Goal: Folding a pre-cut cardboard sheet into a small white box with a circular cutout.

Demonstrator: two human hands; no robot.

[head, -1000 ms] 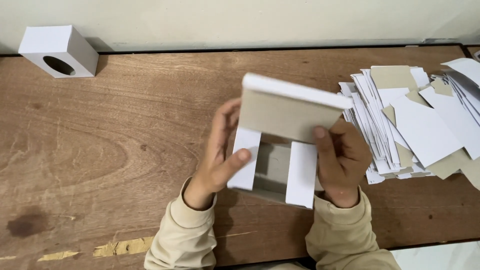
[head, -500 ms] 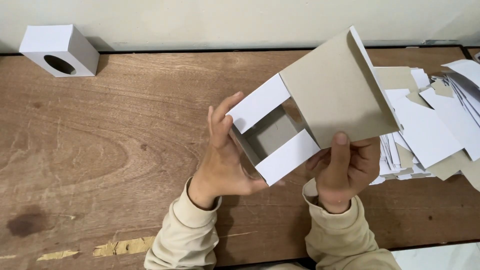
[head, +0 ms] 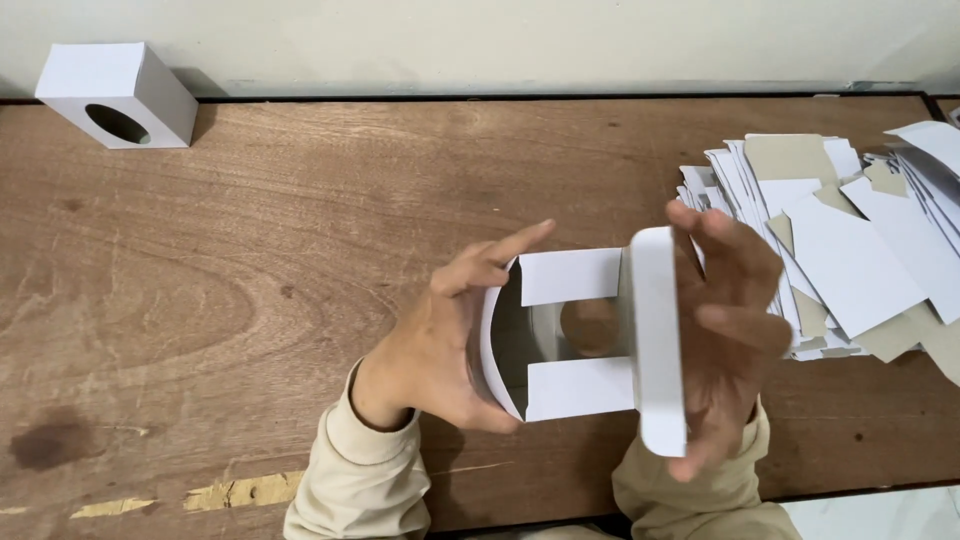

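Observation:
A half-folded white cardboard box [head: 580, 340] is held above the wooden table [head: 250, 280], its open end facing me with two side flaps turned inward and a round hole visible inside. My left hand [head: 450, 340] grips the box's left wall. On the right, the fingers of my right hand [head: 730, 330] spread against the outside of the long end flap, which stands upright and edge-on.
A finished white box with an oval hole [head: 115, 95] stands at the table's far left corner. A heap of several flat white and grey card blanks [head: 850, 240] lies at the right. A pale wall runs behind the table.
The box has been turned so its open end faces me. The large flap that stuck up to the right is now bent upright at the right side, with my right hand flat against it.

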